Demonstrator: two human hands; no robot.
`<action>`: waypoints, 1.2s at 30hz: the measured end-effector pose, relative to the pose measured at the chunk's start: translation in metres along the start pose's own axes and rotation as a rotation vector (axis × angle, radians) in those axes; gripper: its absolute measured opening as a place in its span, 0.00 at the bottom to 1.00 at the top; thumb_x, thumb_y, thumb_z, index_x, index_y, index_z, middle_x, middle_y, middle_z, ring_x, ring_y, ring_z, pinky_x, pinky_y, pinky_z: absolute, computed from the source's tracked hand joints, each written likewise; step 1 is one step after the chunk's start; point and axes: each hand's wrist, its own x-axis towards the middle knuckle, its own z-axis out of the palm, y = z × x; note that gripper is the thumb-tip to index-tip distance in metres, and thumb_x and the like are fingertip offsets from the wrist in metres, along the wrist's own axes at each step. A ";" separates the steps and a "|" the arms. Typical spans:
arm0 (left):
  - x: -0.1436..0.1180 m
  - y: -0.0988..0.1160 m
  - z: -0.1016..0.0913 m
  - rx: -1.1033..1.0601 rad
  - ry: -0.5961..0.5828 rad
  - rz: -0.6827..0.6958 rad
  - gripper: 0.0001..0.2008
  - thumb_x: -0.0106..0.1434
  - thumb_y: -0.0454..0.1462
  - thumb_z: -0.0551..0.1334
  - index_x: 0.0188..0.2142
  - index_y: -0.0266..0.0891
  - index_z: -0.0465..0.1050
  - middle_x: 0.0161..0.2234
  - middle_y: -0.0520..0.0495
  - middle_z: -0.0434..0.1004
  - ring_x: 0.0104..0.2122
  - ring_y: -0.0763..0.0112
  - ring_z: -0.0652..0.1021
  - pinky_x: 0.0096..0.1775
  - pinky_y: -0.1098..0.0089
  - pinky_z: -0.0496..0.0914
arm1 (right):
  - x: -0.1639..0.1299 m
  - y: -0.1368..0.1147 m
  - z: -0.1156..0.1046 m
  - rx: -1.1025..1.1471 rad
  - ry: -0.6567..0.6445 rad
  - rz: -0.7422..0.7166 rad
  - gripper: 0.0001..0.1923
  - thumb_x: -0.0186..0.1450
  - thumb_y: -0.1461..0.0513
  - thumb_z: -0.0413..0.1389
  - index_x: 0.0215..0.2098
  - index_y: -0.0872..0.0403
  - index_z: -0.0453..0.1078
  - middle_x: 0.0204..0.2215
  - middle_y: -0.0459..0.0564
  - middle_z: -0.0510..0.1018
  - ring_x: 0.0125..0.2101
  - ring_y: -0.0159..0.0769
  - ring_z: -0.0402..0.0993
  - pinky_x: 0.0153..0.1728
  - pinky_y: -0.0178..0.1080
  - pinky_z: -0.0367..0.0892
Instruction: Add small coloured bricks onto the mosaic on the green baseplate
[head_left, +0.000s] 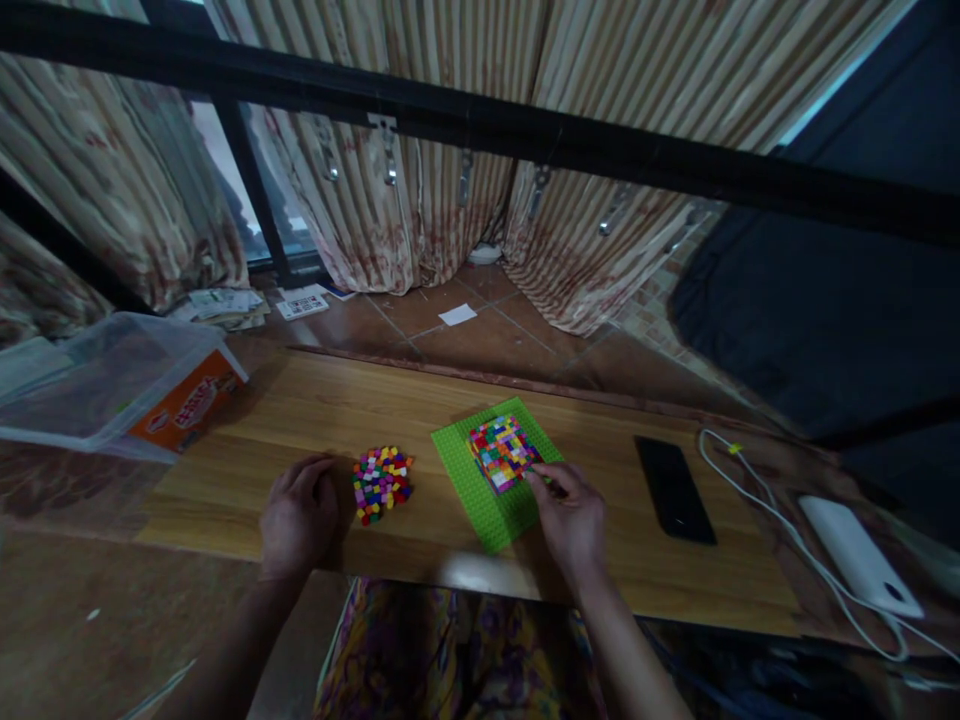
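Note:
A green studded baseplate (465, 470) lies at an angle on the wooden table, with a block of small multicoloured building bricks (501, 450) built up on its middle. My right hand (571, 520) reaches over the plate's right side. Its thumb and fingers are pinched together at the block's lower right edge, on what looks like a small brick, mostly hidden by the fingers. To the left is a loose pile of small coloured bricks (381, 484). Beside that pile my left hand (300, 512) rests on the table, fingers curled inward; whatever they hold, if anything, is hidden.
At the table's left end stands a clear plastic box (90, 400) with an orange label (187, 402). A black phone (675, 488) lies right of the plate. Beyond it are a white power bank (859, 555) and a looped white cable (780, 515). A dark rail (480, 115) crosses above.

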 end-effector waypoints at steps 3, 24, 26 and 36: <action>0.000 -0.001 0.000 0.000 0.001 -0.001 0.14 0.63 0.39 0.52 0.40 0.38 0.74 0.45 0.42 0.78 0.45 0.59 0.76 0.50 0.61 0.70 | 0.002 0.002 0.008 -0.038 0.024 -0.018 0.08 0.63 0.57 0.57 0.33 0.52 0.77 0.31 0.49 0.78 0.33 0.37 0.74 0.34 0.38 0.68; 0.001 0.000 -0.001 -0.006 -0.009 0.009 0.15 0.64 0.40 0.51 0.40 0.40 0.75 0.45 0.41 0.77 0.45 0.59 0.76 0.49 0.58 0.71 | -0.004 0.011 0.012 -0.112 0.026 -0.079 0.10 0.66 0.60 0.53 0.37 0.52 0.76 0.33 0.51 0.78 0.34 0.36 0.75 0.37 0.38 0.70; 0.001 0.000 -0.001 -0.010 -0.014 0.006 0.15 0.64 0.40 0.51 0.40 0.40 0.75 0.45 0.41 0.77 0.45 0.58 0.76 0.49 0.57 0.71 | -0.003 0.011 0.012 -0.137 0.025 -0.080 0.09 0.66 0.60 0.53 0.36 0.52 0.76 0.32 0.50 0.78 0.34 0.36 0.75 0.37 0.38 0.70; 0.000 0.001 -0.001 0.005 -0.011 -0.001 0.16 0.64 0.40 0.51 0.41 0.39 0.75 0.45 0.42 0.77 0.45 0.58 0.76 0.49 0.58 0.71 | 0.002 0.004 0.009 -0.239 -0.040 -0.156 0.09 0.65 0.63 0.52 0.34 0.52 0.76 0.31 0.50 0.77 0.33 0.35 0.74 0.38 0.37 0.69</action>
